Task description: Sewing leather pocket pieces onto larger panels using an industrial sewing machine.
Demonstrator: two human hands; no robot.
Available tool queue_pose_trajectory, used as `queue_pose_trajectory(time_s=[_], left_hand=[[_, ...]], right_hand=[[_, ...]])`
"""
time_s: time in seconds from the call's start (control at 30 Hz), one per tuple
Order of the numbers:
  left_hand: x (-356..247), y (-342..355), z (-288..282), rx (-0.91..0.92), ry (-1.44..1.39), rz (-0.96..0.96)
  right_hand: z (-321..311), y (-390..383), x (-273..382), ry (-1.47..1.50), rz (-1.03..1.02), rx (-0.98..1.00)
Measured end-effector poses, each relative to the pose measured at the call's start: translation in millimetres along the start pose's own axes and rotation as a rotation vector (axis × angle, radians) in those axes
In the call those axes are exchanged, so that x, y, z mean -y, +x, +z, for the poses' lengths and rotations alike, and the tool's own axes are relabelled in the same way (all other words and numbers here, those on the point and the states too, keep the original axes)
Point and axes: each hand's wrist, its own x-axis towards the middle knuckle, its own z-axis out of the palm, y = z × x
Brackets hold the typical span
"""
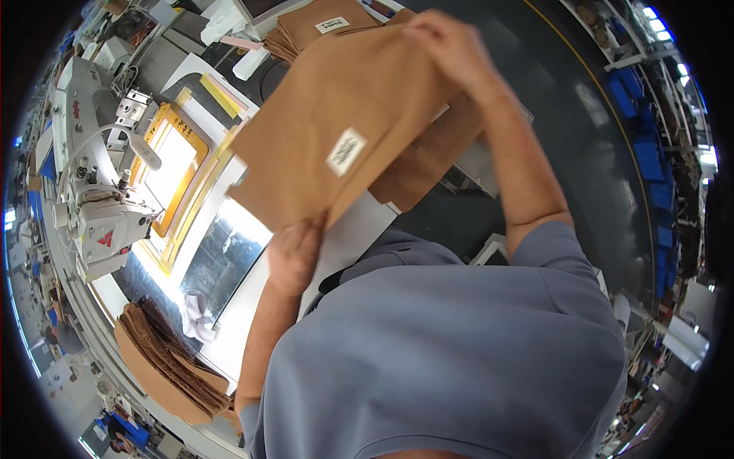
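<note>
A large brown fabric panel (344,84) with a white printed label (346,151) is stretched between my two hands. My left hand (294,256) pinches its near lower edge, above the white worktable. At the far right corner, my right hand (451,50) is closed on the same panel, raised and slightly blurred. Beneath the panel, more brown fabric (428,164) shows on the right; whether it is a separate piece I cannot tell. To the left stands a white sewing machine (107,222), its lamp shining on a yellow-edged frame (183,164).
A stack of brown panels (325,23) with a white label lies at the back. Another brown pile (164,371) sits at the table's near left, by a crumpled white cloth (196,315). Blue bins (650,157) line the far right, beyond the dark floor (566,115).
</note>
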Motion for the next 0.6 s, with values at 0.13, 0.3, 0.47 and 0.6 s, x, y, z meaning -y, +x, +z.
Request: queue_pose_trajectory(time_s=[0.13,0.3,0.47,0.6], left_hand=[[-35,76,42,0.029,-0.285,0.247],[-43,78,63,0.408,-0.363,0.04],[-17,47,41,0.235,-0.429,-0.161],[14,6,18,0.074,-0.241,-0.427]], right_hand=[[-71,15,-98,0.174,0.19,0.038],[-86,-14,-206,-0.119,0.384,0.056],[-49,-25,-202,-0.308,0.362,-0.175],[12,-14,-134,-0.133,0.089,-0.128]])
